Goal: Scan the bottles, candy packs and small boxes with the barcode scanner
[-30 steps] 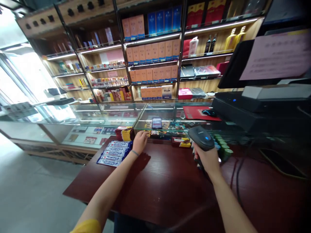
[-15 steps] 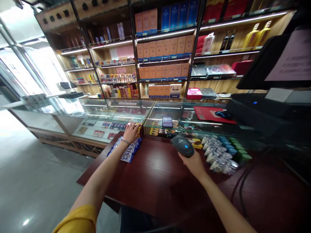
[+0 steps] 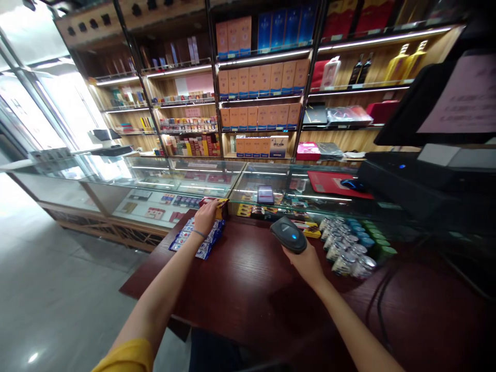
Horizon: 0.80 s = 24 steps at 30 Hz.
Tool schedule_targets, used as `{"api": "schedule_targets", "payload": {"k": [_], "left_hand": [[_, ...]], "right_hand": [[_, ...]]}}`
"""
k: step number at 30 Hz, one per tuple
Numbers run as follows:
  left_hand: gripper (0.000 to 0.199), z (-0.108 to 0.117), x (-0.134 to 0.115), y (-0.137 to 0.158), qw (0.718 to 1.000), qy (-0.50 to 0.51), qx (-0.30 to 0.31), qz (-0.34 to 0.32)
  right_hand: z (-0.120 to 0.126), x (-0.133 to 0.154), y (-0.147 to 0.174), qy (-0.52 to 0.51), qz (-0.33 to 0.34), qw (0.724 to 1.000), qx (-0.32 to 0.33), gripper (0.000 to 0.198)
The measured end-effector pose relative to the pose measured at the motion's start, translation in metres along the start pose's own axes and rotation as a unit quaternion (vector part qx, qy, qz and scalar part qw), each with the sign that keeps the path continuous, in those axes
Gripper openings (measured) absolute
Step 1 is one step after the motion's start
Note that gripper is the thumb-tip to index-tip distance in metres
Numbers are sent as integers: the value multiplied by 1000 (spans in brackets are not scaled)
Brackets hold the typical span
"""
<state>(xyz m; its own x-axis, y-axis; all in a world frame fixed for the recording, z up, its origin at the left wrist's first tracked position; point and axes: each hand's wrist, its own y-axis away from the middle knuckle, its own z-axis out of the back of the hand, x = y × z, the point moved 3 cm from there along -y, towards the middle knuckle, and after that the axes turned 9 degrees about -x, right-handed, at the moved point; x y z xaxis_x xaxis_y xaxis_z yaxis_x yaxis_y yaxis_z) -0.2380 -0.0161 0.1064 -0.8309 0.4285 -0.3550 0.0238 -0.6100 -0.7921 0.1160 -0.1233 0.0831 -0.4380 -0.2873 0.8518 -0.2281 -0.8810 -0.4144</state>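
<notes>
My right hand (image 3: pixel 307 264) is wrapped round the handle of a black barcode scanner (image 3: pixel 289 235). A blue light glows on the scanner's top, and its head points up and left over the dark red wooden desk (image 3: pixel 240 289). At the desk's far left, my left hand (image 3: pixel 206 218) has its fingers curled over a small red and yellow packet (image 3: pixel 221 207) beside the glass counter; the fingertips are partly hidden. Under and beside that wrist lie blue and silver snack packs (image 3: pixel 182 239), flat on the desk.
Several rows of cans (image 3: pixel 344 261) stand at the right, near a black monitor (image 3: pixel 411 108) and dark cables. Behind the desk runs a glass display counter (image 3: pixel 186 173), bearing a red mat (image 3: pixel 323 181) with a mouse. Stocked shelves (image 3: pixel 263 98) line the wall.
My left fingers have drawn together at the red and yellow packet, and more of it shows. The scanner stays in my right hand, nearly still. The view has shifted slightly.
</notes>
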Motion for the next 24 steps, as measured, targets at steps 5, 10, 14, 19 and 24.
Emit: {"api": "schedule_targets", "payload": {"k": [5, 10, 14, 19, 24], "left_hand": [[24, -18, -40, 34, 945, 190, -123, 235], [26, -58, -85, 66, 705, 525, -154, 452], [21, -70, -98, 77, 581, 625, -139, 503], [18, -70, -93, 81, 545, 636, -147, 526], [15, -72, -95, 80, 536, 649, -142, 521]], "right_hand": [[6, 3, 1, -9, 4, 999, -31, 38], [11, 13, 4, 58, 11, 998, -1, 36], [8, 17, 7, 160, -6, 985, 67, 51], [-1, 13, 11, 227, 37, 963, 142, 51], [-4, 8, 12, 213, 55, 962, 159, 36]]}}
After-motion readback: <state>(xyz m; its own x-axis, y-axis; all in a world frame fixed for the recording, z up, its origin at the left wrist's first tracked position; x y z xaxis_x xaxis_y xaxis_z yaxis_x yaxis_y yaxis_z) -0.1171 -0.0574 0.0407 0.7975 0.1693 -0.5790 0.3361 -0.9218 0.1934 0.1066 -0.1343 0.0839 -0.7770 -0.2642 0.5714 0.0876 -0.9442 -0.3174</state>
